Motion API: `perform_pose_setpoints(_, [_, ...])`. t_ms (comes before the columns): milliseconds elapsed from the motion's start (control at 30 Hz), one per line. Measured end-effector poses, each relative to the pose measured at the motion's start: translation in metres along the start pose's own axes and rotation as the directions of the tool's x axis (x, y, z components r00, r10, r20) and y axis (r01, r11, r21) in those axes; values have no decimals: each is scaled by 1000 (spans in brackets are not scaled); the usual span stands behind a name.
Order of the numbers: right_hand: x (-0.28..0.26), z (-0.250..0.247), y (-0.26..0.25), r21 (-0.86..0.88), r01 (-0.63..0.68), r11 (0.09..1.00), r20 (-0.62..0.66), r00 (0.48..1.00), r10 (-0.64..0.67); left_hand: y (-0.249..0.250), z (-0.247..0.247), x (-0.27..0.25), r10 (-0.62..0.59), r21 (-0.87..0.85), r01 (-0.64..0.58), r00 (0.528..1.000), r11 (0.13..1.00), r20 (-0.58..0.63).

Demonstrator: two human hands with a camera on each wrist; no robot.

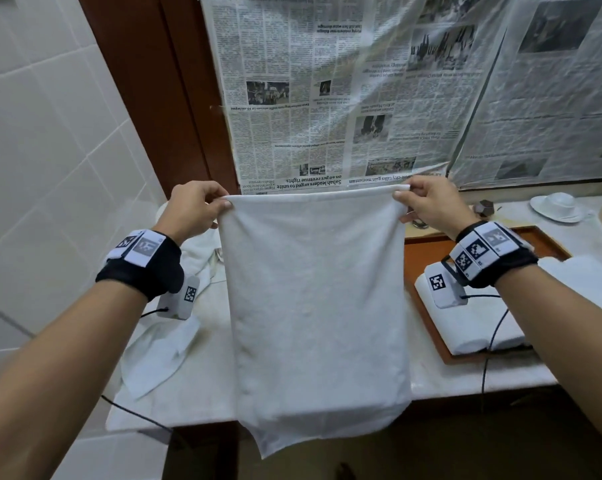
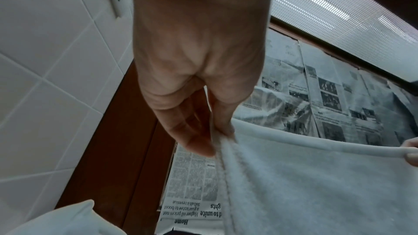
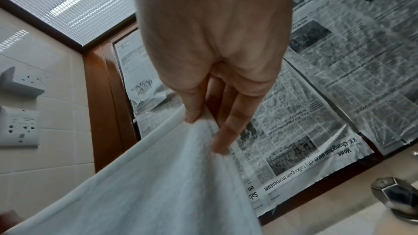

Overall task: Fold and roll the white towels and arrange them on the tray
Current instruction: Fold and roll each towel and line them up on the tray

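I held the white towel (image 1: 315,306) up by its top corners, my left hand (image 1: 192,209) and right hand (image 1: 427,202) each pinching one, so it hung flat for folding. Finished rolls, I think, lay on the tray (image 1: 427,251).

Upside-down headlines on the newspaper sheets (image 1: 313,98) taped behind the counter: "Sabah leaders urged to unite on 40 pct revenue rights", "KK-Changchun sister-city talks gain momentum", section word "Home", "Higher oil prices not a guarantee to boost Sabah's revenue", smaller print unreadable
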State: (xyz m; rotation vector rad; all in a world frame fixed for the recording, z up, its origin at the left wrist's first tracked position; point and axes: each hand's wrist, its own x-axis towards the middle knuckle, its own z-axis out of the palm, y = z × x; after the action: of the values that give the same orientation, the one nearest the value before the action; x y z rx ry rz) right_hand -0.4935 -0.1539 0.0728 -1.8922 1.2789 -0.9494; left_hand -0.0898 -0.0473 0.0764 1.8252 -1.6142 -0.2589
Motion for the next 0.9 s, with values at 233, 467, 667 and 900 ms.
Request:
perform_pose_setpoints(233, [67,23,58,23,-81,996,88,993,79,-21,50,47,-96,55,95,995,994,15])
perform_pose_setpoints(467, [109,53,112,33,-212,977,145,968,205,-55,106,79,-215,50,214,976,976,23])
perform_pose_setpoints(667, [139,83,161,-23,-284,959,149,947,284,-92,151,105,-259,76,255,964,964,55])
perform_pose_setpoints(900, [159,119,206,-90,-389,917,128,909,398,-137,207,128,-340,72,333,925,940,171])
